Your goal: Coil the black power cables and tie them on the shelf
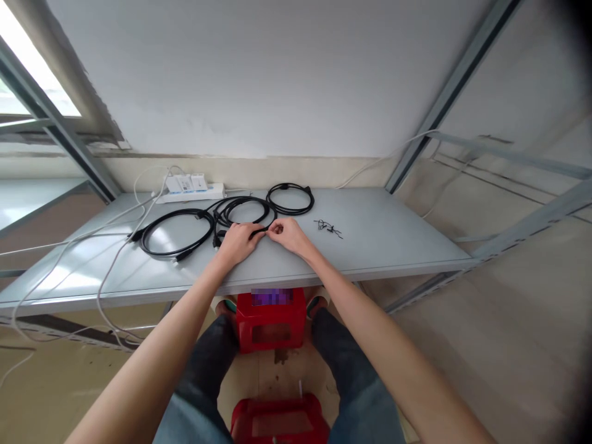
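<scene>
A coil of black cable point(240, 198) lies on the grey metal shelf in front of me, its near side partly hidden by my hands. My left hand point(239, 242) rests on this near side, its fingers closed on the cable. Close beside it, my right hand point(287, 235) is pinched at the cable's right end of that stretch; whatever is between the fingertips is too small to make out. Another black cable coil point(161, 253) lies to the left, and a third coil point(291, 213) lies behind to the right. Several short black ties point(329, 229) lie loose right of my right hand.
A white power strip point(210, 192) with white adapters point(187, 182) stands at the back left. White cords point(104, 277) hang over the shelf's point(393, 246) left front edge. Metal posts point(416, 151) rise at both ends. Red plastic stools point(271, 314) stand below.
</scene>
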`<state>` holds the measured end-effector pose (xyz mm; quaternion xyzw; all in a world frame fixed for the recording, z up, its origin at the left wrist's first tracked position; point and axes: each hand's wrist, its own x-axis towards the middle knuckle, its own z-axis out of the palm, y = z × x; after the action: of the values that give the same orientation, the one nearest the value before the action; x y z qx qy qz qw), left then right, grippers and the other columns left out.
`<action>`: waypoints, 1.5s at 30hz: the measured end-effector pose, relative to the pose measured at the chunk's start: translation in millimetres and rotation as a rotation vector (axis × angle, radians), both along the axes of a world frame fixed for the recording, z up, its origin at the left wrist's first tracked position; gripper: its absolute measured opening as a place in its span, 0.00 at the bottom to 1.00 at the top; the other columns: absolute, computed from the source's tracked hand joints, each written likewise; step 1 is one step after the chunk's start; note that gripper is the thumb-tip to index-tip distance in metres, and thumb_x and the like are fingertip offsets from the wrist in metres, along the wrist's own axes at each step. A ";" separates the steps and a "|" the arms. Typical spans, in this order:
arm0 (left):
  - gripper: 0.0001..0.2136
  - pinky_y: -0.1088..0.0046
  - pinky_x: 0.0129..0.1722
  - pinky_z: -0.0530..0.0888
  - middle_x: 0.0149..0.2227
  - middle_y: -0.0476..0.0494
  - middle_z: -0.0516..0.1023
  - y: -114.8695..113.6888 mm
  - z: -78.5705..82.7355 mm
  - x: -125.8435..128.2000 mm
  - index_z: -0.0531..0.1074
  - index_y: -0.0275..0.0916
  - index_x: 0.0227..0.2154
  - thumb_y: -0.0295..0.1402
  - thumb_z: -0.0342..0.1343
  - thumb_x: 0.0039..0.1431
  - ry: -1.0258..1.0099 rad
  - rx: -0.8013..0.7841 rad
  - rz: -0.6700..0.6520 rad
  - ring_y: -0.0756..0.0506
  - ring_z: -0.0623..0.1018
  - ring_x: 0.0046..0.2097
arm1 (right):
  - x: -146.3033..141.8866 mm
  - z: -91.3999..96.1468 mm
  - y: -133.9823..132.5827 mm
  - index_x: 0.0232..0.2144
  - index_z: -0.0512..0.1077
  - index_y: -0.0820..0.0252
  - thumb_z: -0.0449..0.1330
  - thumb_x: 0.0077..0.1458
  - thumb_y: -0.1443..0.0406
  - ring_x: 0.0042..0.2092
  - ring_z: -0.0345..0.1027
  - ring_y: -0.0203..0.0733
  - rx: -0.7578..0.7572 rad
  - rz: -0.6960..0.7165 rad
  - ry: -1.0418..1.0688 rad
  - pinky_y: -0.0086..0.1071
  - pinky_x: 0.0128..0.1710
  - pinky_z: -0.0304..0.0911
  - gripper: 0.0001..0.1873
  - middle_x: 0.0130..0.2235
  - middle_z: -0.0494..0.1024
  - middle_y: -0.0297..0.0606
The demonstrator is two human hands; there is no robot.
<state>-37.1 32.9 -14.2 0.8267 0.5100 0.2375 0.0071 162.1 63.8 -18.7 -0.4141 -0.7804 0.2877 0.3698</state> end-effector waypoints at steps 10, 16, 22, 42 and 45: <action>0.17 0.62 0.47 0.69 0.44 0.39 0.84 -1.8 2.3 0.7 0.79 0.43 0.52 0.37 0.46 0.73 0.103 0.002 -0.006 0.36 0.81 0.50 | -7.7 6.0 -24.9 0.36 0.74 0.61 0.56 0.67 0.70 0.46 0.65 0.50 0.606 -0.059 -0.562 0.40 0.48 0.61 0.08 0.39 0.77 0.45; 0.17 0.63 0.46 0.68 0.45 0.40 0.84 -0.8 0.7 -1.0 0.80 0.44 0.52 0.37 0.47 0.73 0.083 0.005 -0.017 0.37 0.81 0.49 | -9.7 6.2 -23.7 0.35 0.74 0.60 0.58 0.64 0.72 0.44 0.66 0.47 0.514 -0.048 -0.471 0.37 0.45 0.61 0.06 0.38 0.77 0.42; 0.17 0.62 0.48 0.68 0.46 0.39 0.84 1.8 -1.9 -1.8 0.79 0.43 0.53 0.38 0.47 0.73 0.067 0.003 0.010 0.37 0.81 0.50 | -4.3 3.0 -7.5 0.28 0.76 0.61 0.61 0.62 0.66 0.33 0.70 0.38 0.056 -0.008 -0.055 0.30 0.37 0.60 0.10 0.28 0.78 0.35; 0.19 0.61 0.50 0.69 0.48 0.37 0.83 0.9 -2.4 -0.8 0.77 0.40 0.55 0.27 0.45 0.69 0.024 -0.026 -0.039 0.36 0.79 0.53 | -6.4 -7.7 12.8 0.27 0.82 0.62 0.66 0.57 0.57 0.32 0.72 0.39 -0.172 0.107 0.088 0.30 0.35 0.62 0.15 0.28 0.81 0.38; 0.19 0.61 0.51 0.70 0.48 0.36 0.82 1.6 -2.6 -1.0 0.77 0.39 0.55 0.28 0.45 0.69 0.019 -0.028 -0.033 0.37 0.79 0.53 | -8.5 -10.7 18.0 0.29 0.84 0.62 0.69 0.52 0.62 0.33 0.74 0.40 -0.215 0.096 0.084 0.30 0.36 0.64 0.08 0.28 0.83 0.38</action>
<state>-38.1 34.5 -16.8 0.8370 0.4997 0.2225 0.0177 153.5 81.8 -29.4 -0.4010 -0.7479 0.4041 0.3413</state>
